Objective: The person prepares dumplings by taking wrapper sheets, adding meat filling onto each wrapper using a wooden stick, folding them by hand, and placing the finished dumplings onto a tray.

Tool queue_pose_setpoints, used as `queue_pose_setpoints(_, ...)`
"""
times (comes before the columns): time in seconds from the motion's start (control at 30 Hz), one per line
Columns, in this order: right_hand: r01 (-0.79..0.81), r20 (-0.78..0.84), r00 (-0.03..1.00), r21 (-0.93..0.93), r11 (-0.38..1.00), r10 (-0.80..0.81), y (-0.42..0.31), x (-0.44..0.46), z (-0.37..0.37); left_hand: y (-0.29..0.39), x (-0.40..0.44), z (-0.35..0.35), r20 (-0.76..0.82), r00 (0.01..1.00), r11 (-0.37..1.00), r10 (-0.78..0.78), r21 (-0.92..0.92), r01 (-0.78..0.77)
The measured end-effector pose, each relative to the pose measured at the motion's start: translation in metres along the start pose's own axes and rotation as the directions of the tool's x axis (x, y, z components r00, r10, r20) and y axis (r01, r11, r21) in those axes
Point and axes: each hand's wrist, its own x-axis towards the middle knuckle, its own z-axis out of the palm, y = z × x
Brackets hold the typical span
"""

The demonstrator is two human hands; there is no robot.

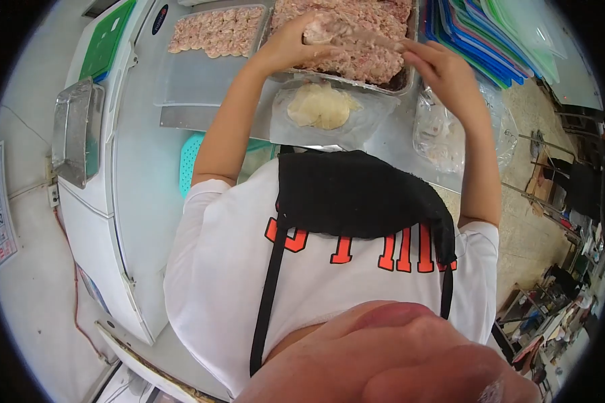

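Observation:
A large metal tray at the top of the view holds a mass of pink minced filling. Over its left part, my left hand is curved round a small portion of filling on a pale wrapper. My right hand, at the tray's right side, pinches the end of a thin tool that reaches across the filling towards my left hand. Nearer my body, a stack of pale round wrappers lies on a clear plastic sheet.
Rows of filled pieces sit on a translucent tray at the left. Coloured plastic sheets are stacked at the upper right, above a clear plastic bag. A turquoise basket is below the counter edge.

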Motion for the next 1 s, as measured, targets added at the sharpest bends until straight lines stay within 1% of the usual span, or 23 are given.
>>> queue_pose_setpoints(0.03, -0.051, 0.014, 0.999, 0.125, 0.991, 0.050, -0.005, 0.001, -0.008, 0.003, -0.005, -0.006, -0.027, 1.000, 0.999, 0.015, -0.038, -0.016)
queue_pose_setpoints(0.1, -0.062, 0.039, 0.998, 0.179, 0.982, 0.056, -0.023, 0.003, -0.015, 0.007, -0.013, -0.017, -0.078, 0.996, 0.992, 0.039, -0.119, -0.048)
queue_pose_setpoints(0.13, -0.066, 0.055, 0.997, 0.205, 0.977, 0.056, -0.032, 0.005, -0.015, 0.005, -0.013, -0.024, -0.029, 0.997, 0.989, 0.074, -0.123, -0.077)
queue_pose_setpoints(0.2, 0.004, 0.060, 0.998, 0.205, 0.979, -0.017, -0.052, 0.010, 0.013, -0.001, -0.013, -0.041, 0.062, 0.988, 0.983, 0.140, -0.129, -0.132)
queue_pose_setpoints(0.3, 0.070, 0.096, 0.991, 0.185, 0.980, -0.089, -0.066, 0.021, 0.040, -0.020, -0.019, -0.061, 0.138, 0.968, 0.969, 0.209, -0.162, -0.186)
queue_pose_setpoints(0.33, 0.085, 0.116, 0.988, 0.175, 0.981, -0.106, -0.074, 0.027, 0.044, -0.028, -0.023, -0.066, 0.138, 0.979, 0.983, 0.152, -0.126, -0.135)
queue_pose_setpoints(0.37, -0.016, 0.173, 0.985, 0.137, 0.990, -0.008, -0.082, 0.031, 0.037, -0.037, -0.029, -0.070, 0.138, 0.986, 0.993, 0.093, -0.090, -0.081)
queue_pose_setpoints(0.4, -0.020, 0.134, 0.991, 0.129, 0.991, 0.003, -0.085, 0.033, 0.041, -0.044, -0.034, -0.077, 0.135, 0.990, 0.998, 0.034, -0.053, -0.027)
queue_pose_setpoints(0.47, -0.025, 0.063, 0.998, 0.112, 0.993, 0.018, -0.081, 0.033, 0.050, -0.054, -0.048, -0.096, 0.103, 0.993, 0.999, 0.054, -0.010, -0.054)
queue_pose_setpoints(0.5, -0.075, 0.078, 0.995, 0.083, 0.994, 0.068, -0.082, 0.032, 0.053, -0.061, -0.056, -0.107, 0.083, 0.995, 0.998, 0.062, 0.014, -0.064)
queue_pose_setpoints(0.6, -0.210, 0.093, 0.976, 0.186, 0.960, 0.195, -0.094, 0.025, 0.068, -0.119, -0.087, -0.132, 0.037, 0.986, 0.981, -0.164, 0.108, 0.159)
queue_pose_setpoints(0.7, -0.321, 0.104, 0.947, 0.321, 0.891, 0.304, -0.087, 0.011, 0.091, -0.170, -0.122, -0.153, 0.042, 0.902, 0.903, -0.430, -0.003, 0.431)
queue_pose_setpoints(0.77, -0.419, 0.119, 0.905, 0.402, 0.814, 0.408, -0.084, -0.001, 0.104, -0.227, -0.142, -0.155, -0.056, 0.942, 0.928, -0.331, 0.162, 0.335)
queue_pose_setpoints(0.8, -0.465, 0.129, 0.879, 0.441, 0.768, 0.459, -0.085, -0.004, 0.107, -0.234, -0.144, -0.158, -0.095, 0.958, 0.926, -0.271, 0.247, 0.287)
queue_pose_setpoints(0.9, -0.564, 0.177, 0.814, 0.464, 0.683, 0.553, -0.096, -0.006, 0.108, -0.247, -0.140, -0.159, -0.154, 0.929, 0.919, -0.336, 0.161, 0.359)
queue_pose_setpoints(1.0, -0.602, 0.179, 0.778, 0.486, 0.634, 0.602, -0.107, -0.004, 0.111, -0.233, -0.126, -0.153, -0.230, 0.851, 0.848, -0.472, 0.145, 0.510)
